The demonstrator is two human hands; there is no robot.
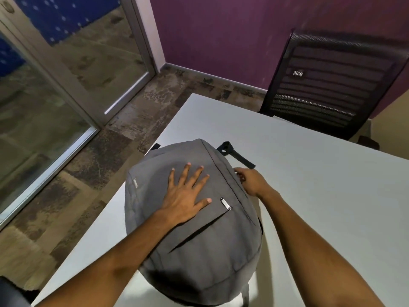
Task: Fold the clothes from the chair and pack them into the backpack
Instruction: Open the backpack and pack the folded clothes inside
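Note:
A grey backpack (199,244) lies bulging on the white table (321,173), its front face up and a silver zip pull on its front pocket. My left hand (186,191) presses flat on the bag's front with fingers spread. My right hand (251,180) sits at the bag's right edge by the main zip seam, fingers curled and pinching something small there; what it pinches is hidden. A black mesh chair (332,85) stands at the table's far side. No clothes show on it or on the table.
A black strap (239,155) of the backpack lies on the table behind it. Glass door panels (66,85) stand at the left, with patterned floor between them and the table. A purple wall runs behind the chair.

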